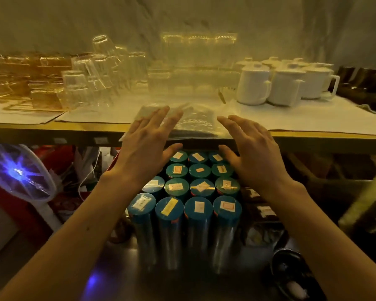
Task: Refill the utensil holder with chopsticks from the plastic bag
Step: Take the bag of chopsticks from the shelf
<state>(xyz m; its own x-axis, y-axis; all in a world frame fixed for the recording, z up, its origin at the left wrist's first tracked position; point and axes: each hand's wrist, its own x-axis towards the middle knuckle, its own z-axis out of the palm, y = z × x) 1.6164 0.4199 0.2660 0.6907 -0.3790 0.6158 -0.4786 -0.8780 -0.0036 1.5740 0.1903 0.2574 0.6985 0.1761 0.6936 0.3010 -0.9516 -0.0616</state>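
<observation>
A clear plastic bag (193, 120) with dark contents lies flat at the front edge of the shelf (313, 135), partly overhanging it. My left hand (146, 140) hovers over the bag's left end, fingers straight and spread. My right hand (252, 146) is held just right of the bag, fingers straight, thumb pointing inward below the shelf edge. Neither hand grips anything. The chopsticks cannot be made out inside the bag. No utensil holder is in view.
Clear glasses (89, 83) stand stacked at the back left of the shelf, white lidded mugs (282, 83) at the back right. Below the shelf, several blue-lidded cylindrical canisters (189, 198) stand in rows. An electric swatter (20, 174) glows at the lower left.
</observation>
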